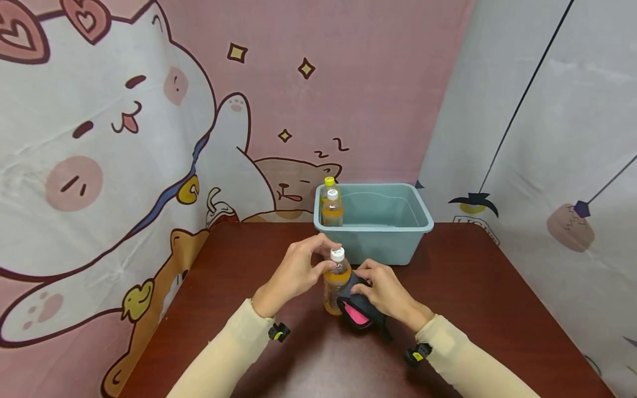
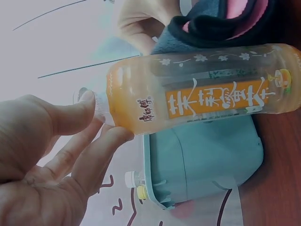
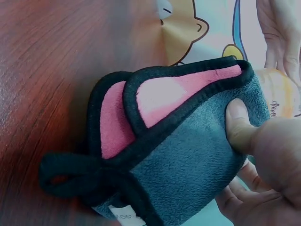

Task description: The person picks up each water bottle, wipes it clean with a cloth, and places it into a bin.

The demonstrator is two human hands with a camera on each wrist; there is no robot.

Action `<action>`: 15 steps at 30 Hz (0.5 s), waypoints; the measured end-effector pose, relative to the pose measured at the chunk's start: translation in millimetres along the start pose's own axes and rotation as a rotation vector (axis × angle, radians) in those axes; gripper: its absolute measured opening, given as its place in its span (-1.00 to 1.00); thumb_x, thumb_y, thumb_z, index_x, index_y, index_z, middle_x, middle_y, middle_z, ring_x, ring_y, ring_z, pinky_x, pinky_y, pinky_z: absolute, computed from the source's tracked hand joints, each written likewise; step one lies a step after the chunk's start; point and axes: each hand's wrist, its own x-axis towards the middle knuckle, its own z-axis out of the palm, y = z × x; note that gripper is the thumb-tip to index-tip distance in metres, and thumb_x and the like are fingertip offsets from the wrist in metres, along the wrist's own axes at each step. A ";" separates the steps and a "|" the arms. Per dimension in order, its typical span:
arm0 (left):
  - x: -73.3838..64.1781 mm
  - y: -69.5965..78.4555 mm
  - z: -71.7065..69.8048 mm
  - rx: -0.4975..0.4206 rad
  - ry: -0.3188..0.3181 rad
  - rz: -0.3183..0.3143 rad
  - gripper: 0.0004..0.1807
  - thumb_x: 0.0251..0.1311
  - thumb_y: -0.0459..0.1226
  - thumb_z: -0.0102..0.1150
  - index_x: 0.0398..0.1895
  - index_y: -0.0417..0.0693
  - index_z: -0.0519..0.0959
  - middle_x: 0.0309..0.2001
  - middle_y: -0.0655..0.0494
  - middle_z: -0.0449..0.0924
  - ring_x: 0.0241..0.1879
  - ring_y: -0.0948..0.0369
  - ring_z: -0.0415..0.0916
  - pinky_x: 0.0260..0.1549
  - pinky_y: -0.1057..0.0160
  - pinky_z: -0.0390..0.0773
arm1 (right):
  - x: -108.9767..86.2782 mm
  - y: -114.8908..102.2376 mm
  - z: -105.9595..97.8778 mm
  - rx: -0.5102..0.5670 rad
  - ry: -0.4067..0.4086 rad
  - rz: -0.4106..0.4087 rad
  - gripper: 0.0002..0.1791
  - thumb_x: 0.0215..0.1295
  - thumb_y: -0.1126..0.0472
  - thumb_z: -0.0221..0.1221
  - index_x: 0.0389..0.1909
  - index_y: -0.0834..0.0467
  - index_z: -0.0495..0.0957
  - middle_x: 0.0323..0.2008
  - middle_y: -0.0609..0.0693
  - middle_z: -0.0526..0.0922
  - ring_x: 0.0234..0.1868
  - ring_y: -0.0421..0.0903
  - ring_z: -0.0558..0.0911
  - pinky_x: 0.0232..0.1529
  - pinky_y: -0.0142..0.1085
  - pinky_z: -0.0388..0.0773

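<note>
An orange-labelled drink bottle (image 1: 337,287) with a white cap stands upright on the table. My left hand (image 1: 297,269) pinches it at the cap and neck, thumb on the near side, as the left wrist view also shows. My right hand (image 1: 383,288) grips a folded grey cloth (image 3: 197,141) with pink lining, black trim and a hanging loop. The thumb (image 3: 239,120) presses on the grey face while the other fingers are partly hidden behind it. In the head view the cloth overlaps the right side of the bottle.
Behind the hands a light blue plastic bin (image 1: 373,243) stands on the dark red table (image 1: 478,287). At its left end are a white-capped bottle (image 1: 332,210) and a yellow-capped bottle (image 1: 329,183). A printed cartoon curtain (image 1: 348,99) hangs behind the table.
</note>
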 end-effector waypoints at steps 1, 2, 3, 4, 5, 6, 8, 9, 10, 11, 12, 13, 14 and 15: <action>0.0 -0.1 0.0 0.000 0.002 0.003 -0.59 0.37 -0.42 0.64 0.20 -0.02 0.74 0.17 0.08 0.89 0.04 0.17 0.88 0.16 0.11 0.91 | -0.1 0.2 0.9 -0.006 -0.003 0.000 -0.65 0.35 0.26 0.65 0.11 0.24 0.92 -0.11 -0.02 0.77 -0.29 -0.35 0.56 -0.29 -0.43 0.63; 0.0 -0.2 0.0 0.001 0.003 0.002 -0.59 0.36 -0.41 0.64 0.20 -0.02 0.73 0.18 0.08 0.89 0.04 0.17 0.88 0.16 0.11 0.91 | -0.3 0.4 1.7 -0.012 -0.008 0.001 -0.64 0.34 0.26 0.66 0.12 0.26 0.91 -0.11 -0.02 0.77 -0.29 -0.34 0.57 -0.30 -0.43 0.64; 0.0 -0.1 -0.1 0.003 0.000 -0.005 -0.59 0.37 -0.41 0.64 0.20 -0.01 0.73 0.19 0.09 0.89 0.05 0.17 0.88 0.17 0.11 0.90 | -0.6 0.7 2.6 -0.023 -0.014 0.000 -0.61 0.34 0.26 0.66 0.14 0.28 0.91 -0.10 -0.01 0.78 -0.29 -0.32 0.59 -0.30 -0.43 0.65; 0.0 -0.2 -0.1 0.002 0.001 -0.007 -0.59 0.37 -0.40 0.64 0.20 -0.01 0.73 0.19 0.09 0.89 0.05 0.17 0.87 0.17 0.11 0.91 | -1.0 1.3 3.8 -0.039 -0.020 -0.003 -0.61 0.33 0.26 0.67 0.13 0.28 0.91 -0.09 -0.01 0.78 -0.26 -0.30 0.64 -0.28 -0.42 0.68; 0.0 -0.3 -0.2 0.001 0.001 -0.011 -0.59 0.37 -0.40 0.64 0.20 -0.01 0.73 0.19 0.10 0.89 0.05 0.18 0.87 0.17 0.11 0.91 | -1.5 2.1 5.2 -0.057 -0.029 -0.010 -0.61 0.33 0.25 0.67 0.12 0.29 0.91 -0.08 0.00 0.79 -0.23 -0.27 0.68 -0.24 -0.40 0.71; 0.0 -0.5 -0.1 0.000 0.001 -0.014 -0.59 0.38 -0.39 0.64 0.21 -0.01 0.73 0.19 0.10 0.89 0.05 0.18 0.87 0.17 0.12 0.91 | -1.9 3.2 6.9 -0.072 -0.043 -0.018 -0.62 0.32 0.24 0.68 0.11 0.28 0.91 -0.06 0.01 0.80 -0.19 -0.22 0.73 -0.20 -0.37 0.76; -0.2 -0.9 0.2 -0.004 -0.001 -0.019 -0.59 0.38 -0.39 0.64 0.22 -0.01 0.73 0.19 0.10 0.89 0.05 0.18 0.87 0.16 0.12 0.91 | -3.8 6.1 11.2 -0.108 -0.078 -0.031 -0.63 0.32 0.24 0.68 0.09 0.28 0.92 -0.02 0.05 0.81 -0.10 -0.13 0.80 -0.11 -0.30 0.84; -0.3 -1.3 0.5 -0.006 -0.001 -0.018 -0.59 0.39 -0.39 0.63 0.22 -0.01 0.73 0.19 0.10 0.89 0.05 0.18 0.87 0.16 0.11 0.91 | -5.0 7.7 13.6 -0.123 -0.102 -0.036 -0.63 0.33 0.23 0.68 0.09 0.28 0.91 0.01 0.06 0.82 -0.06 -0.09 0.83 -0.07 -0.26 0.87; -0.4 -1.6 0.9 -0.008 -0.002 -0.015 -0.59 0.40 -0.39 0.63 0.23 -0.01 0.73 0.19 0.09 0.89 0.05 0.18 0.87 0.16 0.10 0.90 | -6.2 9.4 16.2 -0.132 -0.127 -0.039 -0.64 0.33 0.23 0.68 0.09 0.27 0.91 0.03 0.09 0.82 -0.01 -0.06 0.85 -0.03 -0.24 0.88; -0.5 -1.9 1.3 -0.010 -0.004 -0.013 -0.59 0.40 -0.39 0.62 0.23 -0.01 0.73 0.18 0.09 0.89 0.05 0.18 0.87 0.16 0.10 0.90 | -7.5 10.8 18.6 -0.133 -0.156 -0.039 -0.63 0.34 0.24 0.68 0.10 0.27 0.91 0.05 0.11 0.82 0.00 -0.03 0.85 -0.02 -0.22 0.90; -0.7 -2.2 1.7 -0.011 -0.005 -0.010 -0.59 0.41 -0.40 0.62 0.24 -0.02 0.73 0.18 0.08 0.89 0.05 0.17 0.87 0.16 0.09 0.90 | -8.7 12.2 20.8 -0.132 -0.183 -0.034 -0.62 0.35 0.25 0.67 0.12 0.28 0.90 0.07 0.13 0.81 0.02 -0.02 0.86 -0.02 -0.22 0.90; -0.8 -2.2 2.0 -0.011 -0.007 -0.008 -0.60 0.41 -0.40 0.61 0.24 -0.02 0.72 0.17 0.08 0.89 0.05 0.17 0.87 0.16 0.09 0.90 | -9.9 13.2 22.7 -0.129 -0.206 -0.026 -0.60 0.35 0.26 0.67 0.15 0.29 0.89 0.08 0.15 0.80 0.03 0.00 0.86 -0.03 -0.22 0.90; -0.8 -2.2 2.3 -0.012 -0.009 -0.007 -0.60 0.42 -0.40 0.61 0.24 -0.02 0.72 0.17 0.08 0.89 0.05 0.17 0.87 0.16 0.10 0.90 | -10.8 14.0 24.3 -0.125 -0.222 -0.018 -0.59 0.35 0.27 0.67 0.17 0.29 0.88 0.09 0.16 0.80 0.04 0.00 0.86 -0.04 -0.22 0.90; -0.8 -2.0 2.5 -0.011 -0.011 -0.008 -0.60 0.42 -0.39 0.61 0.25 -0.02 0.72 0.17 0.08 0.89 0.05 0.17 0.86 0.16 0.11 0.90 | -11.2 14.5 25.6 -0.120 -0.229 -0.014 -0.58 0.34 0.27 0.67 0.17 0.30 0.88 0.09 0.17 0.81 0.05 0.01 0.86 -0.04 -0.22 0.90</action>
